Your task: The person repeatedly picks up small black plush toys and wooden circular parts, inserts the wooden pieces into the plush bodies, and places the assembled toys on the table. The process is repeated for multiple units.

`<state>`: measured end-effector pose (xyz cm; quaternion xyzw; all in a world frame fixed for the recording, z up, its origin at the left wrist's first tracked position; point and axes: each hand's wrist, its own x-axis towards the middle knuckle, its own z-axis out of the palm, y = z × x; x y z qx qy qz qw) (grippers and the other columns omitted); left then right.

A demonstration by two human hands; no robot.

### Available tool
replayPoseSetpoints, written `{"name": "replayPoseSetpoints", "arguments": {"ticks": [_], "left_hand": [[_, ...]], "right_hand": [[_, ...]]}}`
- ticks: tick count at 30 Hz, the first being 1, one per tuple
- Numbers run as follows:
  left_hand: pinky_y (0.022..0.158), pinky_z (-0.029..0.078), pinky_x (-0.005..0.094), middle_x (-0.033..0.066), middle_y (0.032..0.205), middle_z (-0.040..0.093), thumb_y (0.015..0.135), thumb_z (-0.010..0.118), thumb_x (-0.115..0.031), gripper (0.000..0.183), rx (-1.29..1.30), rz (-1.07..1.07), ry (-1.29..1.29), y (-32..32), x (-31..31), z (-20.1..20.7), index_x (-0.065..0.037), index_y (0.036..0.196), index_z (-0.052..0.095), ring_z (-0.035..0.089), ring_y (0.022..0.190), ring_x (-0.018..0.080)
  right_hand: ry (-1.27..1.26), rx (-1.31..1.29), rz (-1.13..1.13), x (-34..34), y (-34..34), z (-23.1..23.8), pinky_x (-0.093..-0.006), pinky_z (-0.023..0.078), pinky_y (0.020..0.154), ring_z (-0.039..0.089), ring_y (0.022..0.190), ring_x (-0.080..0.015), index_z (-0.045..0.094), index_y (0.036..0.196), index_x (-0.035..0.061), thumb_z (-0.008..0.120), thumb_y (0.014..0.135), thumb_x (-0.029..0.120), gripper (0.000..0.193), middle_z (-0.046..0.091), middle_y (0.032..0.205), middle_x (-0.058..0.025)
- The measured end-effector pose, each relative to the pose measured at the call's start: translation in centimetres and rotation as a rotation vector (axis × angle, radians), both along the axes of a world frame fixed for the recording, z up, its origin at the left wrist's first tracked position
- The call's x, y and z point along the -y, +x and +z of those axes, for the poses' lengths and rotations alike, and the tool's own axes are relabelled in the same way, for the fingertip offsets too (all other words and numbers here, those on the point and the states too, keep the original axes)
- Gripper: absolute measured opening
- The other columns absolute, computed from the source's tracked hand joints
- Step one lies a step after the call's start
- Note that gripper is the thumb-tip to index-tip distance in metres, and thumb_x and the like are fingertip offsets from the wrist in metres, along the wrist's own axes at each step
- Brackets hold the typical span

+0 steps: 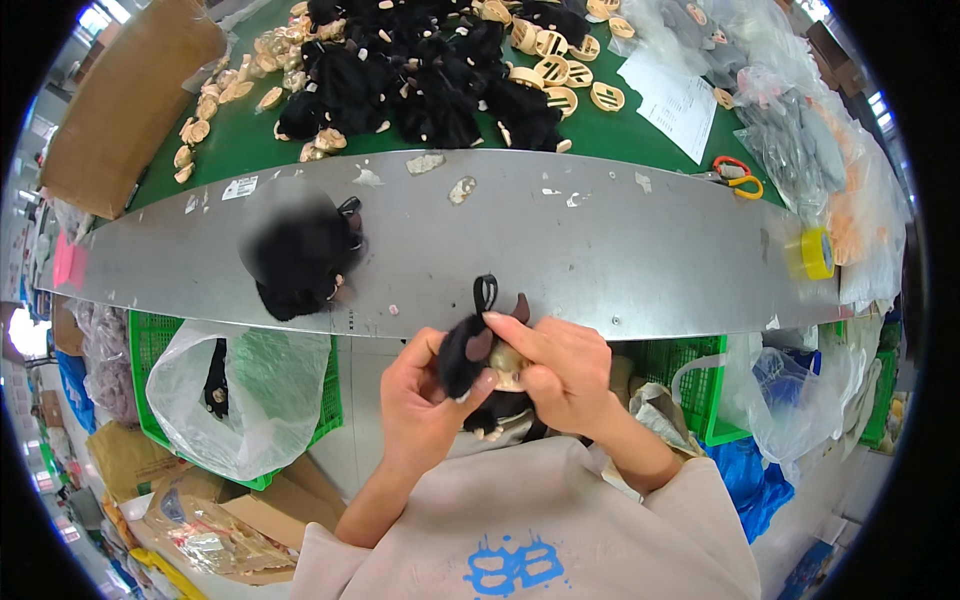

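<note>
Both hands are closed on a small black plush toy (460, 362) just in front of the metal counter's near edge. It has a black hanging loop (485, 292) on top and dark brown ears. My left hand (412, 395) grips its left side, thumb toward the front. My right hand (568, 368) pinches the other side, its index finger across the top near the loop. Between the hands shows a glossy beige face piece (508, 362) at the plush; whether it is fastened there I cannot tell. Another black plush toy (290, 265), partly blurred, lies on the counter to the left.
Across the metal counter (600, 240), a green surface (240, 130) bears piled black plush pieces (430, 85) and beige plastic parts (553, 70). Scissors (740, 182), yellow tape (817, 253) and a paper sheet (670, 100) lie right. A bag-lined green crate (140, 370) stands below left.
</note>
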<state>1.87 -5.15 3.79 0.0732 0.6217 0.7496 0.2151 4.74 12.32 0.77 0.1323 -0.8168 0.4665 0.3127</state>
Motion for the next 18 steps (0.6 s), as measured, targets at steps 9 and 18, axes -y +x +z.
{"name": "replayPoseSetpoints", "arguments": {"ticks": [9, 18], "left_hand": [[0.070, 0.042, 0.0197, 0.0037, 0.103, 0.058, 0.084, 0.069, 0.005, 0.023, -0.154, -0.260, 0.126, -0.7, 0.1, 0.3, 0.000, 0.105, 0.059, 0.051, 0.084, 0.0064], [0.076, 0.044, 0.0231, 0.0097, 0.105, 0.060, 0.084, 0.070, -0.006, 0.024, -0.234, -0.257, 0.112, -0.4, 1.2, 0.4, 0.004, 0.102, 0.058, 0.054, 0.088, 0.0109]], "right_hand": [[-1.083, 0.951, 0.675, -2.5, 2.0, 0.5, -0.0319, 0.044, 0.087, 0.054, 0.104, -0.0158, 0.058, 0.118, -0.0027, 0.090, 0.063, 0.050, 0.083, 0.053, 0.116, -0.0071], [-1.173, 0.874, 0.793, -1.2, 1.9, -0.4, -0.0284, 0.044, 0.093, 0.055, 0.107, -0.0125, 0.055, 0.124, 0.0001, 0.093, 0.064, 0.028, 0.076, 0.057, 0.117, -0.0025]]}}
